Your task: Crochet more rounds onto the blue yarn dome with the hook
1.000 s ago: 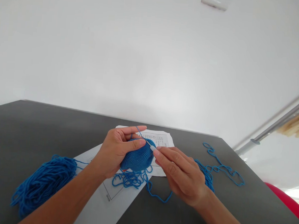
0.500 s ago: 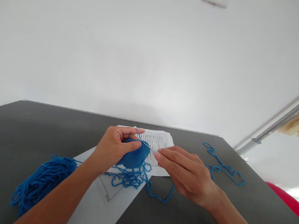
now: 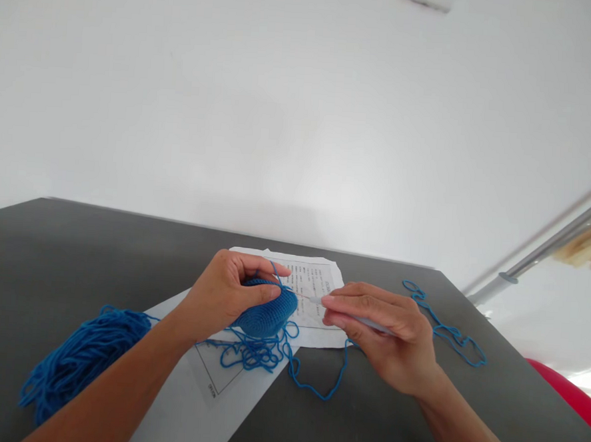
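My left hand [image 3: 226, 290] is closed on a round blue crocheted piece [image 3: 266, 311], thumb on its front and a strand of blue yarn over the forefinger. My right hand [image 3: 386, 330] pinches a pale crochet hook [image 3: 315, 300] whose thin tip points left into the piece's upper edge. Both hands hover just above the dark grey table [image 3: 47, 259]. Loose loops of blue yarn [image 3: 262, 352] hang below the piece onto printed paper sheets [image 3: 316, 279].
A thick bundle of blue yarn [image 3: 84, 355] lies at the left on the table. More loose blue yarn [image 3: 444, 330] trails at the right. A metal pole [image 3: 538, 256] and a red object [image 3: 570, 398] lie beyond the table's right edge. A white wall stands behind.
My right hand has drawn back to the right and turned flatter, pulling the hook out from the piece. My left hand has curled its forefinger down onto the piece.
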A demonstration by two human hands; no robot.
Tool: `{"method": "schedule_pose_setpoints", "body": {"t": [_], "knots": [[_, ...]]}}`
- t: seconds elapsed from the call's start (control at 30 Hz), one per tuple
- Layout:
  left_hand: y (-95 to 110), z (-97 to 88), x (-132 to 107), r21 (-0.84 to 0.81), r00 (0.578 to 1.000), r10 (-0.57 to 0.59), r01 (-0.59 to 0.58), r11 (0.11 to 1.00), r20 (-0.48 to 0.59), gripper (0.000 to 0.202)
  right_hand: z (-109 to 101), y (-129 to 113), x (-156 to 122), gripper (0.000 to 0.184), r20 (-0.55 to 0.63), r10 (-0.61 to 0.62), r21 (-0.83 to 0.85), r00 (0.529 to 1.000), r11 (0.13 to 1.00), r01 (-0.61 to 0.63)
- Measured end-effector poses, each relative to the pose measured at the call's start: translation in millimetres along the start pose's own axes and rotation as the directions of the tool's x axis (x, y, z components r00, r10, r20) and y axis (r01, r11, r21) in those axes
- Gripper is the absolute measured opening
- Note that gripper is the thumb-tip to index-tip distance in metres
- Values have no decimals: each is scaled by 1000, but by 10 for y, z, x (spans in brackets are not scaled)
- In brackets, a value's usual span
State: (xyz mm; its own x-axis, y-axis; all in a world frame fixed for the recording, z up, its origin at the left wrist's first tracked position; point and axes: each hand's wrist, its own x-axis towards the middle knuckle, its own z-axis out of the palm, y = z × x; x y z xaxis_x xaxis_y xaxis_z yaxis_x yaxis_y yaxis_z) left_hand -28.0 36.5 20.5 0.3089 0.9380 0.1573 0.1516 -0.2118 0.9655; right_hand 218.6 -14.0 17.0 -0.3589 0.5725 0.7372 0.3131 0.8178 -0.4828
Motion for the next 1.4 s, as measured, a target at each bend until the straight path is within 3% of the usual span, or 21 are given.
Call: {"method": "schedule_pose_setpoints", "body": {"t": [0.1, 0.13, 0.2, 0.27, 0.33, 0.47, 0.53, 0.8, 0.93, 1.03, 1.13, 1.23, 1.3, 1.4], "knots": [[6, 24, -11, -1, 999, 30, -30, 1000, -19, 9, 89, 28, -21, 17, -68, 220, 246, 973, 949, -197], [6, 44, -17, -3, 999, 41, -41, 999, -33, 9, 143, 43, -31, 14, -88, 330, 373, 940, 886, -276], [2, 101, -33, -14, 997, 51, -52, 999, -55, 12, 275, 72, -49, 13, -78, 540, 636, 838, 674, -375], [-8, 172, -52, -32, 997, 43, -45, 998, -64, 26, 413, 89, -59, 15, -37, 620, 755, 784, 531, -384], [-22, 239, -70, -39, 995, 40, -43, 998, -86, 32, 523, 84, -62, 17, -67, 626, 766, 776, 531, -362], [-49, 316, -95, -77, 991, 41, -51, 996, -129, 39, 610, 32, -65, 15, -212, 521, 574, 827, 751, -326], [-49, 330, -104, -78, 987, 47, -60, 995, -153, 42, 616, 10, -70, 16, -257, 468, 480, 845, 821, -309], [11, 361, -124, 113, 943, 130, -99, 989, -306, 24, 660, 10, -90, 17, -232, 480, 464, 846, 819, -338], [-23, 377, -122, 51, 929, 109, -97, 994, -353, 19, 683, 7, -123, 12, -308, 400, 363, 864, 888, -282], [-48, 394, -119, -97, 932, 33, -73, 993, -360, 34, 694, 2, -172, 15, -318, 273, 175, 908, 958, -226], [-43, 406, -121, -351, 949, -94, -19, 936, -302, 51, 688, -7, -208, 30, -273, 65, -88, 960, 992, -92], [-4, 391, -127, -598, 968, -187, 53, 800, -165, 51, 665, -23, -212, 42, -211, -163, -344, 964, 935, 83], [26, 358, -132, -688, 974, -215, 110, 718, -68, 49, 643, -31, -204, 48, -170, -246, -442, 954, 884, 149], [53, 290, -133, -719, 976, -218, 157, 677, 8, 47, 590, -36, -186, 53, -136, -287, -476, 948, 858, 192]]}}
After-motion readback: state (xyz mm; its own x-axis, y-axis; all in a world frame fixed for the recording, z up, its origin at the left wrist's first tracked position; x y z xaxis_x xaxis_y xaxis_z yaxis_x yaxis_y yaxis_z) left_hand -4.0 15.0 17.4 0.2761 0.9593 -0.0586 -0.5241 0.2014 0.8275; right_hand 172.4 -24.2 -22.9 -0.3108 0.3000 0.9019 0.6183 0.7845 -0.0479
